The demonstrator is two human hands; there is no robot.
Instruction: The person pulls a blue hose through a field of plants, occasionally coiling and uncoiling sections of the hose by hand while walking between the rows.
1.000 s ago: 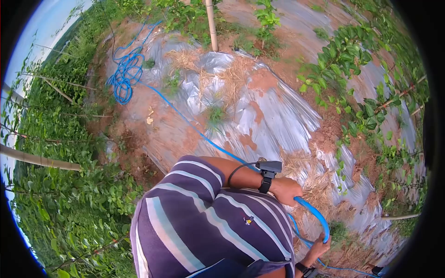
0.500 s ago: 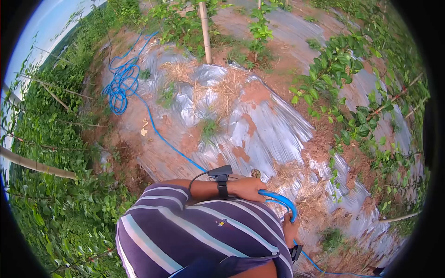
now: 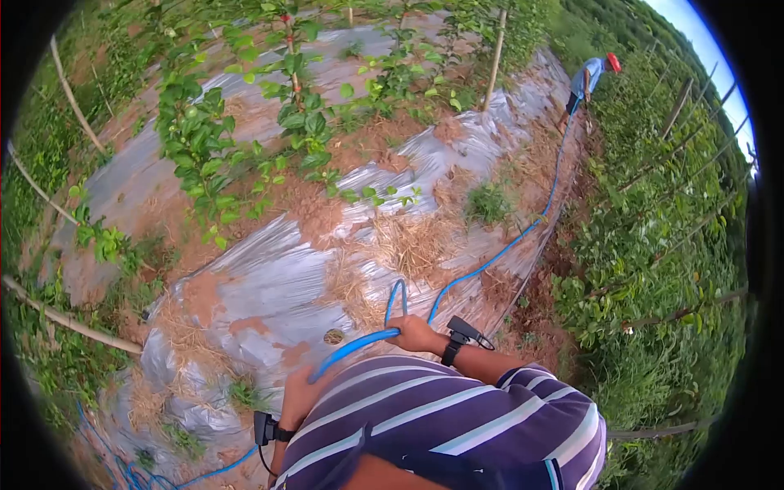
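Note:
A blue hose [image 3: 351, 348] stretches in a bent double length across the front of my striped shirt. My right hand [image 3: 418, 333] is closed around it, and a small loop of the hose stands up just beyond the fingers. At the lower left, my left hand [image 3: 300, 398] grips the other end of this length, its fingers partly hidden. From my right hand the hose runs along the ground toward a person. Behind my left hand it trails down to a loose tangle at the lower left edge.
A person in a red hat [image 3: 590, 77] bends over at the far right, holding the hose. Silver plastic mulch [image 3: 278, 282] with dry straw [image 3: 412, 245] covers the bed. Leafy plants, a bamboo stake [image 3: 496, 61] and poles line both sides. Dense greenery [image 3: 653, 327] borders the right.
My view has swung to the right, bringing the other person into sight and moving the tangled hose to the lower left. Both hands still hold the hose, now farther apart.

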